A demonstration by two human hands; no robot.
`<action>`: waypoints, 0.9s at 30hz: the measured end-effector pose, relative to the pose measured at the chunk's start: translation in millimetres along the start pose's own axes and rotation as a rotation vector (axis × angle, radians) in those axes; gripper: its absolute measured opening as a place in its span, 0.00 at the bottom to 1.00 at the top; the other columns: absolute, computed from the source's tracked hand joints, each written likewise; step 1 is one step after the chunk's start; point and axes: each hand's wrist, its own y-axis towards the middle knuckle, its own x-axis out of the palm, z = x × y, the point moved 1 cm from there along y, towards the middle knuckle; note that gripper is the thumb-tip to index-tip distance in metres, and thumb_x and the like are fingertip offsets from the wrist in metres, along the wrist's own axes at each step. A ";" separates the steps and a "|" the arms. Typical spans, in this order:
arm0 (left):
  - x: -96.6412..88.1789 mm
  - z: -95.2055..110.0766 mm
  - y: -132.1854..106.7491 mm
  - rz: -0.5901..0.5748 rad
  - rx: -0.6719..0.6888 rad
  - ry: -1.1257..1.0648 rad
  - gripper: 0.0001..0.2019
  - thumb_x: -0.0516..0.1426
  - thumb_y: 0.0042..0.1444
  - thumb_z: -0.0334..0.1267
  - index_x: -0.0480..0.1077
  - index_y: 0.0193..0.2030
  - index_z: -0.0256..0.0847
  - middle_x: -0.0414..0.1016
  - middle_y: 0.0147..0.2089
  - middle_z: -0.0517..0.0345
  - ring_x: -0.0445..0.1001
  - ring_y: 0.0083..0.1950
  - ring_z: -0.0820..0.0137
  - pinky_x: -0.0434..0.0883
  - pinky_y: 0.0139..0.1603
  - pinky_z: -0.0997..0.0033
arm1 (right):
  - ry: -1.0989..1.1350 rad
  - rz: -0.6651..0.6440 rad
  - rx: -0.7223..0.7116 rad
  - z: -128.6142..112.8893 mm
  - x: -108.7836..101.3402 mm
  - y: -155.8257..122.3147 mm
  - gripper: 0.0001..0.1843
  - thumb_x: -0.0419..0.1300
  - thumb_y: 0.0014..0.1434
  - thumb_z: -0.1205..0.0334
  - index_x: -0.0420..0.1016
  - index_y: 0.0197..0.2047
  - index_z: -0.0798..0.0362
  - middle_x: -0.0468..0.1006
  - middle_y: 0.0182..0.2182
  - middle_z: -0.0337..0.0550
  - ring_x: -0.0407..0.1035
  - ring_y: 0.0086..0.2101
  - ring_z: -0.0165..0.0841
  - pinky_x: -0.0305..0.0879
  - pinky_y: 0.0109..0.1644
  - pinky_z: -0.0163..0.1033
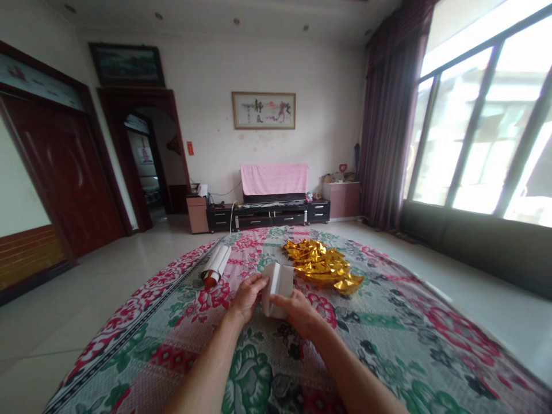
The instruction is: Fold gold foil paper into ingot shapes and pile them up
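Observation:
Between my two hands is a partly folded sheet of white paper (282,286), held a little above the flowered cloth. My left hand (247,297) pinches its left edge between thumb and fingers. On the right side, my right hand (297,309) grips the paper with the thumb lying across its front; the other fingers are partly hidden behind it. Beyond the paper, slightly to the right, lies a pile of shiny gold foil folded pieces (321,264). A roll of white sheets (217,263) with an orange-brown end rests to the left of my left hand.
A patterned cloth (181,345) in pink, green and grey covers the round surface before me. Past its far edge stands a low black cabinet (259,220), with a pink towel (275,179) draped above it. Large windows (470,132) and a purple curtain (386,126) are at the right.

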 end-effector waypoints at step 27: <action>1.1 9.4 -4.9 -0.042 -0.012 0.106 0.24 0.63 0.39 0.41 0.67 0.45 0.38 0.76 0.31 0.56 0.73 0.29 0.69 0.66 0.28 0.74 | -0.117 0.087 -0.071 -7.9 11.6 -7.6 0.27 0.68 0.33 0.58 0.73 0.40 0.57 0.75 0.23 0.39 0.67 0.23 0.32 0.63 0.29 0.37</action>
